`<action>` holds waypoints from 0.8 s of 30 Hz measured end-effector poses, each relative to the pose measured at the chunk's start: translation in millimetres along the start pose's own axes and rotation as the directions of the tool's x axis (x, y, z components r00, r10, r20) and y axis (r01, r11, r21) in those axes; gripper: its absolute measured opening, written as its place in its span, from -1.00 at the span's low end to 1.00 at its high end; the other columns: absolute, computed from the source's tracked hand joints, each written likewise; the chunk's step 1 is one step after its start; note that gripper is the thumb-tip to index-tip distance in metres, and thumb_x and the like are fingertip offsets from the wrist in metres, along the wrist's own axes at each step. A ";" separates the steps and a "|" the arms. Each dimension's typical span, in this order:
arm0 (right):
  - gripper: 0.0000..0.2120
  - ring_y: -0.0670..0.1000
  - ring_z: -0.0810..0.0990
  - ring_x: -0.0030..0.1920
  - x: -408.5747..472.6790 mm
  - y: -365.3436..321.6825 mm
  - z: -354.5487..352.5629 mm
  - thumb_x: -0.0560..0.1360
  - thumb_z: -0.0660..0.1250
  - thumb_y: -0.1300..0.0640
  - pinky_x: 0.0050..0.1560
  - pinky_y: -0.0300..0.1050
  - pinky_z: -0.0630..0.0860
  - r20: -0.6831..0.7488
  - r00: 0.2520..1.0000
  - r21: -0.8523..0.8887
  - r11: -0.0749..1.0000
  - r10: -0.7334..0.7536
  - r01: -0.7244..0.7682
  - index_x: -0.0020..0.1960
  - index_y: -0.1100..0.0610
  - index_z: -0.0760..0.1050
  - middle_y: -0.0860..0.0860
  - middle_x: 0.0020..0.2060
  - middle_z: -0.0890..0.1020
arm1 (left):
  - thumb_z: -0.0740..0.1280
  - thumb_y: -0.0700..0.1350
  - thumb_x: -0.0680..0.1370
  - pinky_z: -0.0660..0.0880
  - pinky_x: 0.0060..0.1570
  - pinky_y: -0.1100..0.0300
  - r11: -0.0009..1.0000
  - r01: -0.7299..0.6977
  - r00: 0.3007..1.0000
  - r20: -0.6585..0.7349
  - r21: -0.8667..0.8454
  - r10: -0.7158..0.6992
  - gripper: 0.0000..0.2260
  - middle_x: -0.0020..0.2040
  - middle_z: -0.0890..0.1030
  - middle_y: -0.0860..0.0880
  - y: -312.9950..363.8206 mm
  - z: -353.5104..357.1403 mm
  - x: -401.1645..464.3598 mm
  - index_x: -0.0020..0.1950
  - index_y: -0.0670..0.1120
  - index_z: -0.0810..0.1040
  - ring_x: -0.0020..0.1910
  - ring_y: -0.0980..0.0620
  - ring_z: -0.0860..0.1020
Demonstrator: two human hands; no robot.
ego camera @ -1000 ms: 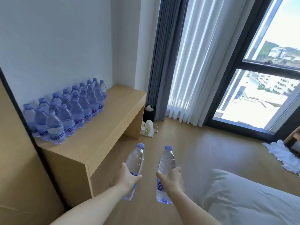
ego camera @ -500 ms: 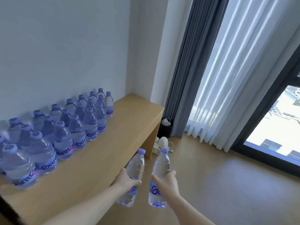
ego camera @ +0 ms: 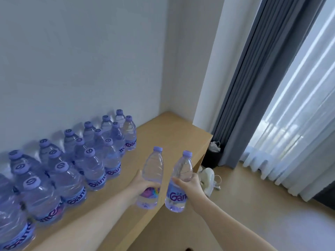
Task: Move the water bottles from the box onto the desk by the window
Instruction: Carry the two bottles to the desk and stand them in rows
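My left hand [ego camera: 140,185] grips a clear water bottle [ego camera: 152,171] with a purple cap, upright above the front part of the wooden desk [ego camera: 168,134]. Just right of it, my right hand [ego camera: 190,185] grips a second bottle [ego camera: 179,182] of the same kind, held over the desk's front edge. Several bottles [ego camera: 87,160] with purple caps stand in rows along the wall on the desk's left part. The box is out of view.
The desk meets a white wall at the back and a corner pillar [ego camera: 204,69] at its right end. Grey and sheer white curtains [ego camera: 290,105] hang to the right. A small bin [ego camera: 213,154] and a white appliance [ego camera: 208,178] sit on the wooden floor beside the desk.
I have come closer to the desk and turned left. Both hands with their bottles have risen from beside the desk to over its front edge.
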State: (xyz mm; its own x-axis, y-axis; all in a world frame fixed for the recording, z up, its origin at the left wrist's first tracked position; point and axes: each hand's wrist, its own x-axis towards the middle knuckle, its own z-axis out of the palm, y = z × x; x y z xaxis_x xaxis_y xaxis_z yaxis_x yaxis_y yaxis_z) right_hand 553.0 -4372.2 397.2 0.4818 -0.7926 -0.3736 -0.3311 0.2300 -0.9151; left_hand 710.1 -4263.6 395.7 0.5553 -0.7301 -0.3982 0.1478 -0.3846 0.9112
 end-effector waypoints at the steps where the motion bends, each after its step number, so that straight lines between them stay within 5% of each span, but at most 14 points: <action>1: -0.40 -0.02 0.61 -0.02 19.8 -4.5 -0.4 0.39 0.54 0.13 -0.18 -0.21 0.55 0.059 0.998 -0.040 0.999 -0.024 0.026 0.25 0.15 0.25 0.11 0.07 0.56 | 0.59 -0.23 0.20 0.52 -0.04 0.10 1.000 0.009 1.000 -0.024 -0.029 -0.009 -0.48 -0.07 0.63 -0.05 0.9 -0.2 16.1 0.06 -0.08 0.43 -0.05 -0.04 0.60; 5: -0.46 -0.03 0.60 0.01 96.7 -24.5 -0.1 0.39 0.53 0.14 -0.13 -0.26 0.56 0.259 0.964 -0.188 0.975 -0.066 0.118 0.21 0.14 0.28 0.12 0.10 0.57 | 0.60 -0.14 0.17 0.52 -0.03 0.12 0.996 0.008 0.984 -0.175 -0.087 -0.023 -0.39 -0.01 0.61 -0.05 5.6 3.9 71.6 0.12 -0.05 0.39 -0.01 -0.02 0.59; 7: -0.48 -0.03 0.59 0.04 127.4 -37.1 -0.4 0.40 0.52 0.11 -0.13 -0.26 0.55 0.362 0.931 -0.255 0.955 -0.048 0.149 0.19 0.11 0.28 0.09 0.10 0.56 | 0.57 -0.23 0.26 0.49 -0.16 0.18 0.993 -0.041 0.961 -0.276 -0.111 0.009 -0.58 -0.15 0.61 -0.01 9.0 10.7 87.9 -0.04 -0.05 0.44 -0.11 -0.01 0.58; 11: -0.50 -0.07 0.59 0.01 175.5 -55.2 6.4 0.38 0.50 0.11 -0.14 -0.27 0.54 0.523 0.852 -0.302 0.927 -0.033 0.221 0.19 0.08 0.30 0.03 0.07 0.54 | 0.44 -0.08 0.13 0.41 -0.32 0.15 0.974 -0.141 0.912 -0.405 -0.176 0.058 -0.77 -0.44 0.49 -0.04 13.7 21.6 101.6 -0.36 -0.11 0.45 -0.38 -0.02 0.47; 14: -0.51 -0.10 0.54 0.07 200.7 -57.2 18.9 0.34 0.52 0.07 -0.01 -0.20 0.53 0.598 0.802 -0.328 0.907 -0.018 0.264 0.16 -0.02 0.34 -0.04 0.12 0.42 | 0.45 -0.30 0.28 0.44 -0.27 0.12 0.965 -0.198 0.839 -0.538 -0.172 0.077 -0.80 -0.33 0.52 -0.11 6.9 25.9 109.1 -0.28 -0.09 0.47 -0.29 -0.04 0.50; 18: -0.48 -0.10 0.50 0.09 214.7 -57.0 41.4 0.26 0.53 0.05 0.10 -0.13 0.53 0.633 0.774 -0.351 0.879 -0.031 0.322 0.14 -0.09 0.38 -0.08 0.10 0.36 | 0.49 -0.39 0.30 0.51 -0.13 0.34 0.970 -0.188 0.714 -0.700 -0.155 0.027 -0.51 -0.14 0.64 0.11 -4.1 26.7 119.4 -0.02 0.10 0.44 -0.11 0.18 0.60; 22: -0.41 -0.12 0.50 0.09 216.8 -63.2 64.9 0.23 0.54 0.05 0.09 -0.13 0.53 0.664 0.745 -0.316 0.878 -0.067 0.361 0.19 -0.08 0.38 -0.10 0.10 0.39 | 0.60 -0.16 0.20 0.55 0.11 -0.08 0.973 -0.204 0.673 -0.738 -0.111 0.057 -0.35 0.08 0.63 -0.09 -25.0 14.6 134.0 0.24 -0.04 0.45 0.11 -0.03 0.61; 24: -0.41 -0.15 0.48 0.09 216.3 -63.6 71.5 0.25 0.55 0.06 0.04 -0.19 0.51 0.660 0.745 -0.293 0.879 -0.099 0.376 0.19 -0.09 0.36 -0.12 0.10 0.39 | 0.61 -0.16 0.20 0.54 0.14 -0.10 0.974 -0.196 0.644 -0.764 -0.114 0.040 -0.33 0.11 0.61 -0.10 -27.6 14.6 138.8 0.25 -0.10 0.43 0.13 -0.03 0.59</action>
State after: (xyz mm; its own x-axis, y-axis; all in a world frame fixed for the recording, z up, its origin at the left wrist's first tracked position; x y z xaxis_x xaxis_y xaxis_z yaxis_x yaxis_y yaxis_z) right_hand 736.2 -4517.9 363.8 0.9270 -0.2405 -0.2879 -0.3474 -0.2612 -0.9006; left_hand 771.2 -4362.5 313.8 0.9888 -0.0540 -0.1390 0.1283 -0.1672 0.9775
